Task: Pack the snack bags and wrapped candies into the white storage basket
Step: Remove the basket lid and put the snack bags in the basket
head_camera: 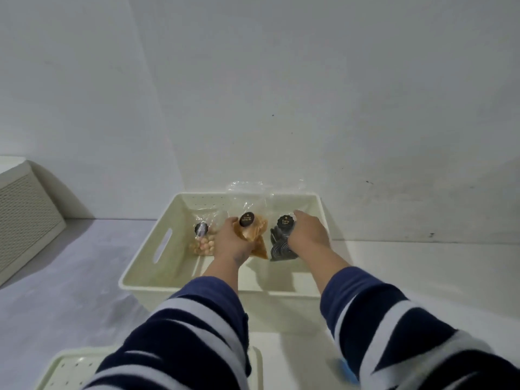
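Inside white storage basket (146, 266), along far wall: three clear snack bags stand in row, labels up, likely so more fit. Your left hand (231, 243) grips amber-snack bag (253, 235), steadying it upright. Your right hand (308, 230) curls round dark-cookie bag (277, 243), seating it beside. Pale-ball bag (200, 239) already placed, untouched.

Single head-worn view, facing forward and down, close over basket (180, 280)

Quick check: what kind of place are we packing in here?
Likely a plain home or storage corner: a bare white wall, a white storage basket on a pale surface, and another perforated bin at left.
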